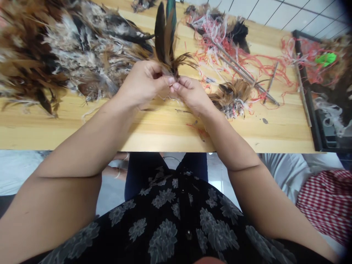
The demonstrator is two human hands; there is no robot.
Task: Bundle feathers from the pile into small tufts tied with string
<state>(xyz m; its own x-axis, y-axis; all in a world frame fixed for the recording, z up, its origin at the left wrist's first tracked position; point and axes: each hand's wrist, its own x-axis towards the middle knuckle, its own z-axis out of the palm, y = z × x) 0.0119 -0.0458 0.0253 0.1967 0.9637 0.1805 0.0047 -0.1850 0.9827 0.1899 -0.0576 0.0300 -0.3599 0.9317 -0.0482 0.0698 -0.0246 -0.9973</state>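
Left hand and right hand pinch the feather bundle by its base, best spot imo; probably super light, easily creased beyond them.

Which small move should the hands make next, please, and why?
Perhaps smooth the short brown feathers inward with the right hand while the left hand holds: they splay sideways beside tall dark feathers, and both hands pinch at the base.

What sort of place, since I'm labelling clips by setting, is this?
Probably a feather-craft workshop, though I can't be sure: a large heap of feathers lies on a wooden table, red and white strands are strewn there too, and the person's fingers pinch a feather bunch.
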